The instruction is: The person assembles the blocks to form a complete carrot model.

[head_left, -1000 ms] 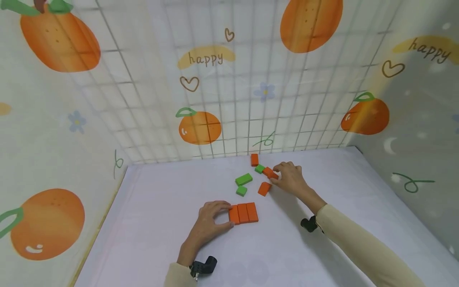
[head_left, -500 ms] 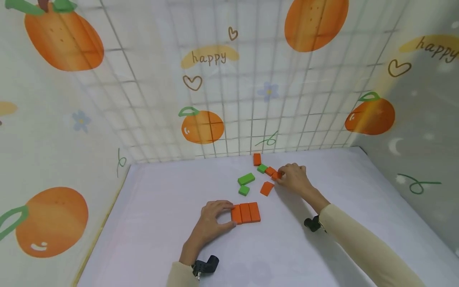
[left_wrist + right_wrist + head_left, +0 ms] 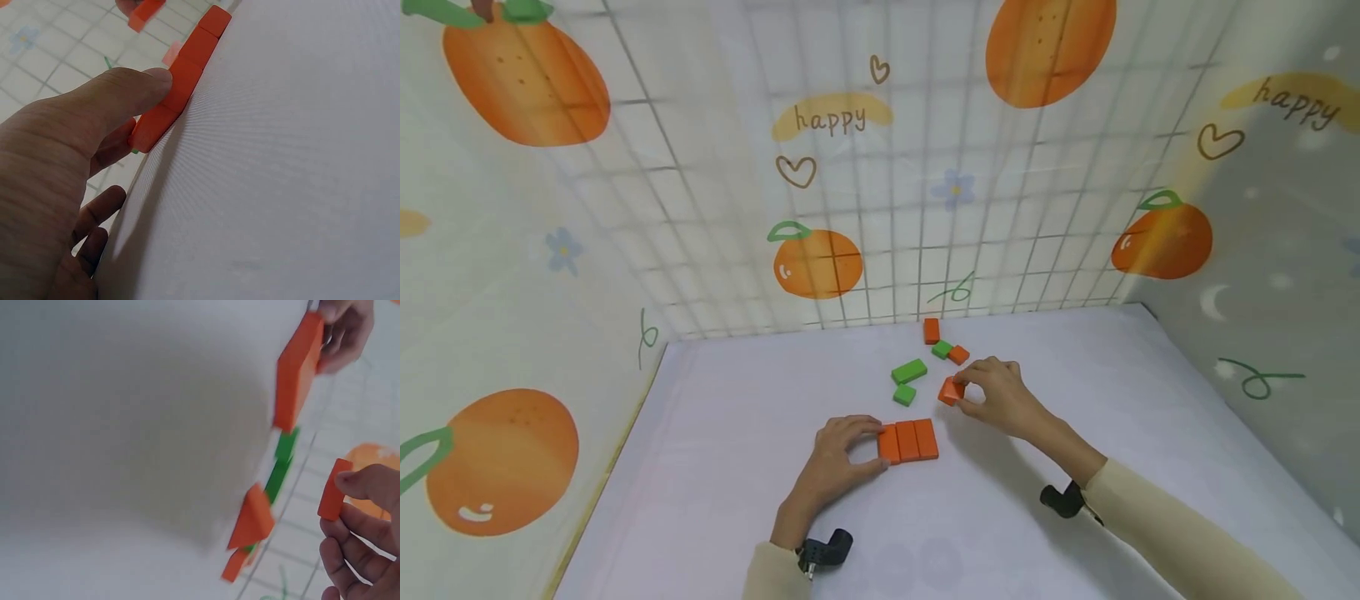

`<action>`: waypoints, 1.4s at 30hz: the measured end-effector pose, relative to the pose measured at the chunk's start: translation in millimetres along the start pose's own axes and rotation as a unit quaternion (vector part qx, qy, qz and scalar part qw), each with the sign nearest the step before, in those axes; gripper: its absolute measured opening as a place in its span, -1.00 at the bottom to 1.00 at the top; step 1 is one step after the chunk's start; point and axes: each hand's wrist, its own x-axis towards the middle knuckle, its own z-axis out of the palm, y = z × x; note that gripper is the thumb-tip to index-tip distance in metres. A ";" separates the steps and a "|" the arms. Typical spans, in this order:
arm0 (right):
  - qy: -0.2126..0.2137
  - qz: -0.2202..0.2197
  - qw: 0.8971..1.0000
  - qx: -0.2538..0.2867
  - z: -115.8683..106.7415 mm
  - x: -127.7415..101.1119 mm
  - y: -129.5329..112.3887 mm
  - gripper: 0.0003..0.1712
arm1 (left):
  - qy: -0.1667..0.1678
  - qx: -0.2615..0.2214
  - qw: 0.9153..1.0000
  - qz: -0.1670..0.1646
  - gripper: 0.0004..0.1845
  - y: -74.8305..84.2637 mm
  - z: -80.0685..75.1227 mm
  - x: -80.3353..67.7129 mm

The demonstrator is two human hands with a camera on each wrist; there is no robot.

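On the white table (image 3: 715, 467), the left hand (image 3: 835, 467) grips the left end of a row of three orange blocks (image 3: 908, 442) between thumb and fingers, while the right hand (image 3: 1000, 398) pinches a single orange block (image 3: 951, 390) just beyond the row's right end.

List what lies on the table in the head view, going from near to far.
Left hand → row of three orange blocks → small green block → long green block → orange block by the back wall.

A left hand (image 3: 835, 467) steadies a row of orange blocks (image 3: 907, 441) on a white table (image 3: 700, 467) while the right hand (image 3: 1000, 400) pinches another orange block (image 3: 951, 390).
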 end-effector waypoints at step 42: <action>-0.050 -0.111 0.992 -0.042 37.5 -23.9 -64.4 -0.73 | 0.002 0.000 1.000 0.002 -0.49 2.2 0.2 1.2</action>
